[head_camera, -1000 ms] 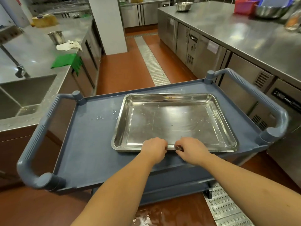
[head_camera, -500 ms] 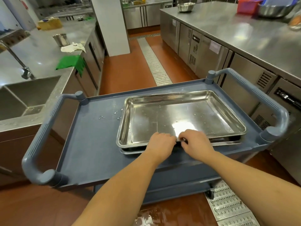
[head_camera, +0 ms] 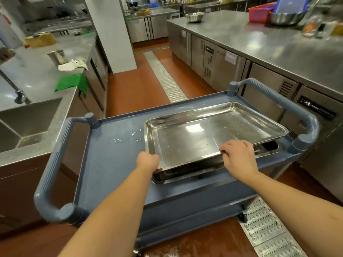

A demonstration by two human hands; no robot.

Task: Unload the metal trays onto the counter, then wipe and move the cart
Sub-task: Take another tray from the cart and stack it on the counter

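**Metal tray tilted up off a second one on the cart**

Top metal tray [head_camera: 213, 134] sits over the right half of the blue-grey cart's [head_camera: 111, 164] upper shelf. Its near edge is lifted clear of the lower tray [head_camera: 185, 175] beneath it, so a dark gap shows between the two on the side nearest the person. The lower tray lies flat on the shelf, and only its near rim and right end are visible.

The left hand [head_camera: 147, 161] grips the top tray at its near left corner, fingers curled out of sight under the rim. The right hand [head_camera: 239, 156] holds the same near edge further right, fingers hooked over the rim onto the inside. The tray's shiny inside reflects a ceiling light.

Water drops [head_camera: 135, 136] lie on the cart shelf just left of the trays. A handle loops up at each end of the cart. The steel counter [head_camera: 269, 45] runs along the cart's right, close beside the right handle. To the cart's left is a sink [head_camera: 27, 119] set in another steel worktop, and beyond the sink a green cloth [head_camera: 71, 82] hangs over the worktop's edge. A floor drain grate [head_camera: 165, 78] runs away from the cart's far side.
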